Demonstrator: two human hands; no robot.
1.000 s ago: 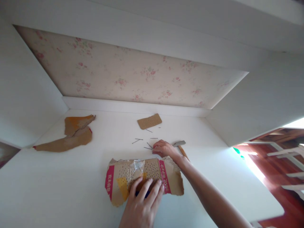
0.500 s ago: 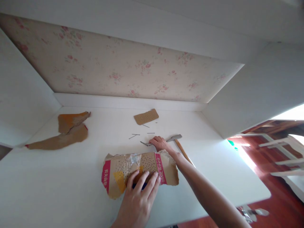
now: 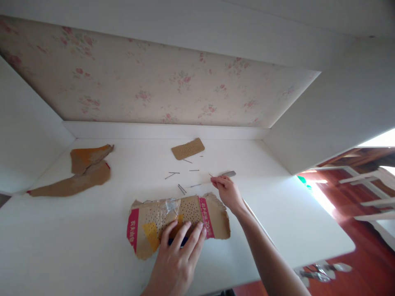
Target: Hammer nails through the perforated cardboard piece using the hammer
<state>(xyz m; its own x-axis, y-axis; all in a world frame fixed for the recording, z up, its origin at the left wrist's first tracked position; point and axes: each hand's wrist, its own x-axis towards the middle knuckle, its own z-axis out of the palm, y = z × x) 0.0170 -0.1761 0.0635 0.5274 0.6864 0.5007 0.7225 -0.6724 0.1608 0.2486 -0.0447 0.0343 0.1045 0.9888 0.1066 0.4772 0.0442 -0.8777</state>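
My left hand (image 3: 177, 261) lies flat with its fingers spread on a torn piece of perforated cardboard (image 3: 212, 216) with red print. A dark blue thing shows under the fingers. My right hand (image 3: 227, 191) is raised a little past the cardboard's far right corner. Its fingertips pinch a thin nail (image 3: 210, 175). Just behind that hand lies a hammer head (image 3: 230, 173); its handle is hidden by my arm. Several loose nails (image 3: 181, 189) are scattered on the white surface (image 3: 92, 230) between the cardboard and the back.
Torn brown cardboard scraps (image 3: 80, 172) lie at the far left. A small perforated cardboard piece (image 3: 188, 148) sits near the floral back panel (image 3: 154, 90). White side walls close in left and right. Beyond the right edge is a red wooden floor (image 3: 370, 255).
My right hand has lifted off the nails on the surface and moved right, now pinching one nail near the hammer head. The left hand stays on the cardboard.
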